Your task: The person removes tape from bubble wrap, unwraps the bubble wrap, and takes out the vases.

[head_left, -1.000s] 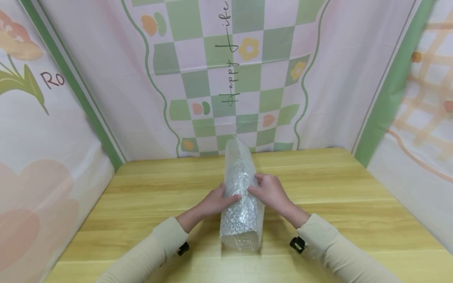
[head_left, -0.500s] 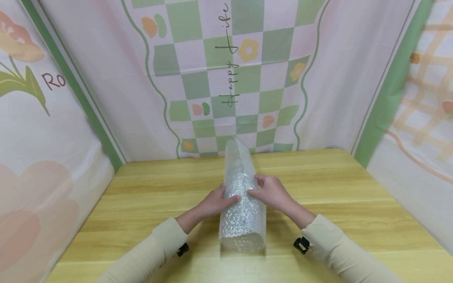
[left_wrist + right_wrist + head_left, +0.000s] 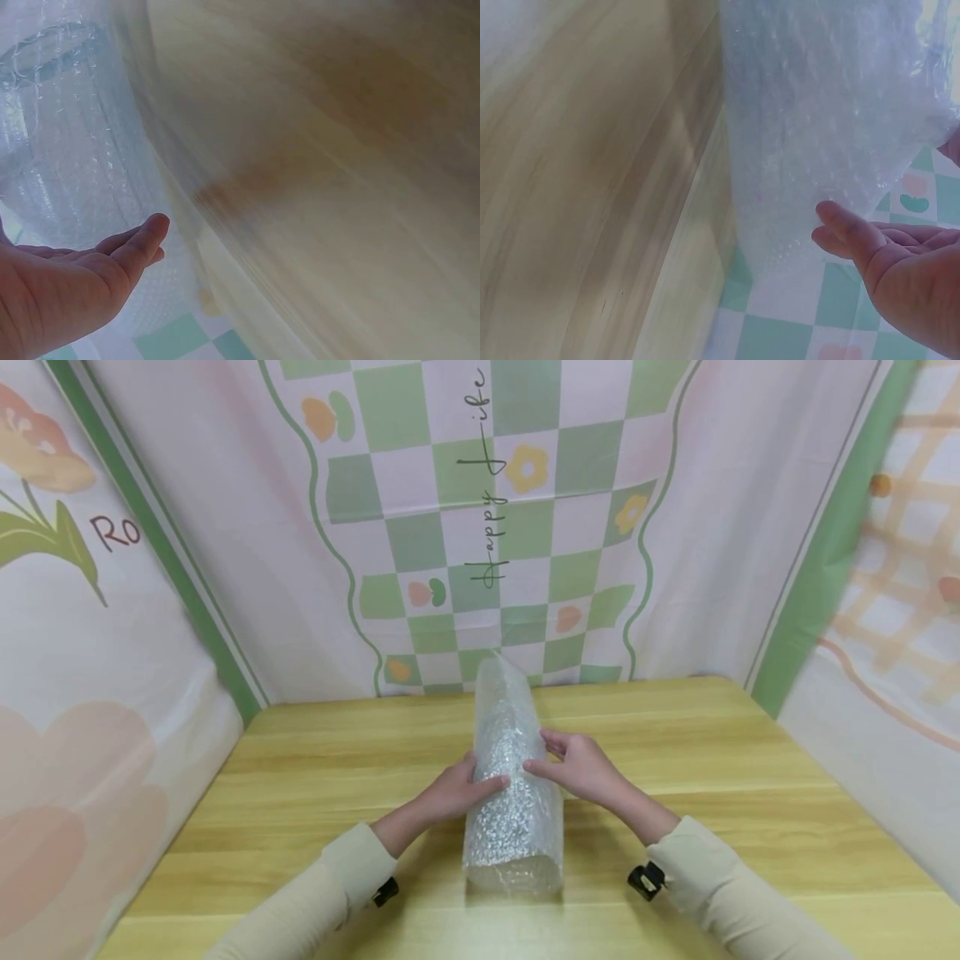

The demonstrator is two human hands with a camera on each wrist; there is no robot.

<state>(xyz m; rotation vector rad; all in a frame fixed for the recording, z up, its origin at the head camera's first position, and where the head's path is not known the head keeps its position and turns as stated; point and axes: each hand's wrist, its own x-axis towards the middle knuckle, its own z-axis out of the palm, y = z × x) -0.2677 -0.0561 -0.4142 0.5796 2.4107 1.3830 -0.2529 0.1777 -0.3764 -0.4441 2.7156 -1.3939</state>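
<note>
A clear bubble wrap roll (image 3: 510, 810) lies lengthwise near the middle of the wooden table, its near end showing a rounded opening. Whether anything is inside cannot be told. My left hand (image 3: 457, 789) holds its left side, with the thumb laid over the top. On the other side my right hand (image 3: 581, 770) grips the wrap between thumb and fingers, the thumb close to the left one. In the left wrist view the left hand (image 3: 82, 289) has its fingers against the plastic. The right wrist view shows the right hand's fingertips (image 3: 829, 217) at the bubbled surface (image 3: 802, 120).
The table (image 3: 322, 752) has wood-grain planks and ends at a back curtain (image 3: 465, 539) with green and white checks. Patterned cloth walls stand left (image 3: 97, 635) and right (image 3: 892, 635). Black wrist cameras (image 3: 647, 881) sit by the sleeve cuffs.
The near end of the bubble wrap has spread a little wider. My right wrist and sleeve have shifted slightly right, while my left hand stays almost in place.
</note>
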